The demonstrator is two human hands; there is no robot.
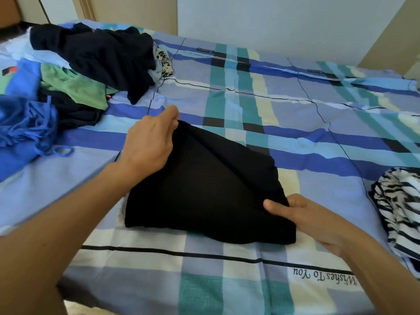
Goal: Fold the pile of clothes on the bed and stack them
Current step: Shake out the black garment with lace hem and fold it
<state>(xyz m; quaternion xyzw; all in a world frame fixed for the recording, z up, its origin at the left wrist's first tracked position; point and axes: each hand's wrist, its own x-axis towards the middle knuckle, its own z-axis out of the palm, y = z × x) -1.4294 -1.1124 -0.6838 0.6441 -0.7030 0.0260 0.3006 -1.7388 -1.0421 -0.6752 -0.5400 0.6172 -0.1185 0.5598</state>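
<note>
black garment (204,185) pinched at opposite corners by left hand (147,142), right hand (313,217)

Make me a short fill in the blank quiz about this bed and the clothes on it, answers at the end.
1. The left hand and the right hand both pinch a folded garment coloured ____.
2. The unfolded pile of clothes lies toward the person's ____ side.
3. The striped garment at the bed's right edge is black and ____.
4. Printing on the bedsheet reads "Wishes To ____".
Missing words: black; left; white; You.
</note>
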